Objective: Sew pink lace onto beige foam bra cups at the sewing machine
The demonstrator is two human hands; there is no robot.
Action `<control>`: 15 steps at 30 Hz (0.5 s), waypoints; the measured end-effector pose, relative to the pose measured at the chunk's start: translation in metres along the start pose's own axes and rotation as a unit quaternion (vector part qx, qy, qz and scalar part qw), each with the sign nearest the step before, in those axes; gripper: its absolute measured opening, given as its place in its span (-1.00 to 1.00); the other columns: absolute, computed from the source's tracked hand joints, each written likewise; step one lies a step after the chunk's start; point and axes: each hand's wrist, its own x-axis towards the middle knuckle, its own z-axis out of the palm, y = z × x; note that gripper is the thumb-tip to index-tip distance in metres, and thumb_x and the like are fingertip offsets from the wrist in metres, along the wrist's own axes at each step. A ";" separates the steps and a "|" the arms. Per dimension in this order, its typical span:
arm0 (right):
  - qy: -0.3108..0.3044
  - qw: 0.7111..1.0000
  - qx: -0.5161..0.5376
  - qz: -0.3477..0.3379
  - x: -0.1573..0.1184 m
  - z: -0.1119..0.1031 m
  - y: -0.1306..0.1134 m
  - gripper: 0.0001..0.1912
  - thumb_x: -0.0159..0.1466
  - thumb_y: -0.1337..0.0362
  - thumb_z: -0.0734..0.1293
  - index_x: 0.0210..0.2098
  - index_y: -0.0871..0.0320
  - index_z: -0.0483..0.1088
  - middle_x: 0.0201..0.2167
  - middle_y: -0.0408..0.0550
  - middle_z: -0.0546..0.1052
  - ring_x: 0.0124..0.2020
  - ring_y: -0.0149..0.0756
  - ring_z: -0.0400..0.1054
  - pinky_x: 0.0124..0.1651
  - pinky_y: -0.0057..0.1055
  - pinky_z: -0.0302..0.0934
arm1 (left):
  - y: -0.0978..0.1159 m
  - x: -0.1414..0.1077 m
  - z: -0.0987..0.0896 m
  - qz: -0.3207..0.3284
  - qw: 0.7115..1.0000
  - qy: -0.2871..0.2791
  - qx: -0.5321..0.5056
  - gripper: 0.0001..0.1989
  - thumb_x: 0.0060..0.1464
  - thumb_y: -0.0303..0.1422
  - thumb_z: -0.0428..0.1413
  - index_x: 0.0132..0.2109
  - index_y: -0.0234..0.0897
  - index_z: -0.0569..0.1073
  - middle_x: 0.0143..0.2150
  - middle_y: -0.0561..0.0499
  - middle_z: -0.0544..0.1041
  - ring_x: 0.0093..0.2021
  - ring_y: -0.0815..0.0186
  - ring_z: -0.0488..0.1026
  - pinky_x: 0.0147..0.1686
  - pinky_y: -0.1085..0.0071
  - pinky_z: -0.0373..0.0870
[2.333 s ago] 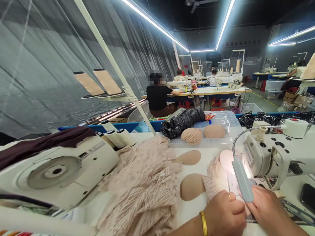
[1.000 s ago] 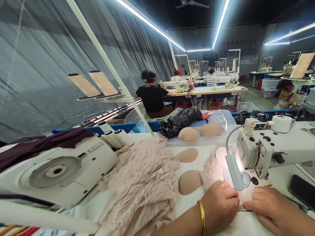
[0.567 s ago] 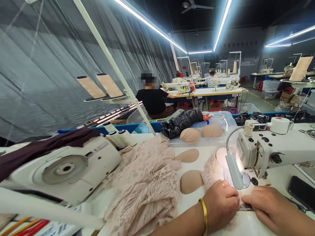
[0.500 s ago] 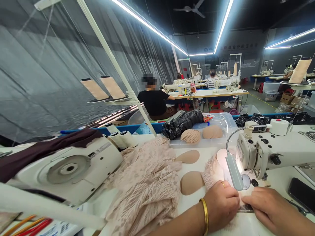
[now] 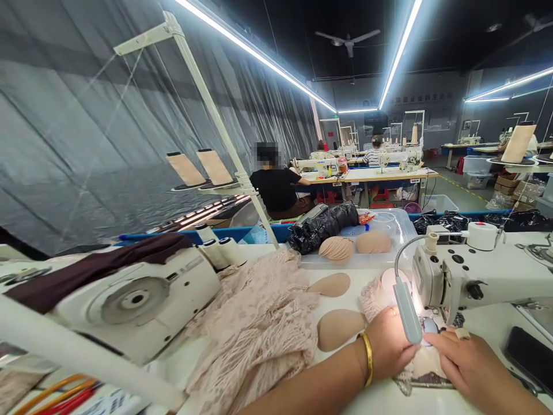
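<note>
My left hand (image 5: 387, 341), a gold bangle at its wrist, is closed on the left side of a pale beige lace piece (image 5: 425, 366) under the sewing machine (image 5: 436, 271). The grey lamp (image 5: 407, 311) hides some of its fingertips. My right hand (image 5: 469, 360) grips the same piece from the right, its index finger stretched toward the needle area and its thumb lower down. More of the lace, with a light rounded pad (image 5: 394, 281), lies behind the lamp. Left of my hands, two beige cup pads (image 5: 341, 328) rest on the white table.
A heap of beige lace (image 5: 259, 328) covers the middle left, beside another machine (image 5: 142, 300). A clear bin (image 5: 406, 230) with stacked pads and a black plastic bundle stands behind. A dark phone (image 5: 527, 357) lies at right. A person in black (image 5: 276, 187) sits farther off.
My hands have moved slightly apart, and more of the beige piece shows between them. My left hand is nearer the lamp. The whole view has tilted upward a little.
</note>
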 end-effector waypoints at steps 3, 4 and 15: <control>0.029 1.000 -0.011 -0.001 0.001 0.001 -0.001 -0.46 0.40 0.46 0.12 0.24 -0.05 0.44 -0.25 -0.13 0.68 -0.29 -0.15 0.59 -0.28 -0.31 0.41 | 0.001 -0.002 0.001 -0.034 0.999 0.021 -0.021 -0.86 0.32 -0.34 0.17 -0.25 -0.26 0.52 -0.13 -0.08 0.66 -0.13 0.21 0.61 -0.02 0.28 0.54; 0.034 0.999 -0.009 -0.004 0.002 0.001 -0.002 -0.45 0.40 0.46 0.13 0.25 -0.06 0.44 -0.26 -0.13 0.68 -0.29 -0.15 0.59 -0.28 -0.32 0.40 | 0.002 -0.002 0.002 -0.042 0.998 0.024 -0.029 -0.87 0.31 -0.34 0.17 -0.24 -0.26 0.52 -0.12 -0.09 0.67 -0.12 0.20 0.61 -0.02 0.26 0.55; 0.040 0.999 -0.002 -0.020 0.002 -0.001 -0.006 -0.45 0.39 0.49 0.10 0.23 -0.07 0.42 -0.16 -0.10 0.71 -0.24 -0.15 0.63 -0.27 -0.32 0.42 | 0.007 -0.006 0.000 -0.070 0.993 0.063 -0.076 -0.91 0.21 -0.37 0.24 -0.28 -0.26 0.52 -0.07 -0.09 0.68 -0.12 0.18 0.60 0.01 0.27 0.56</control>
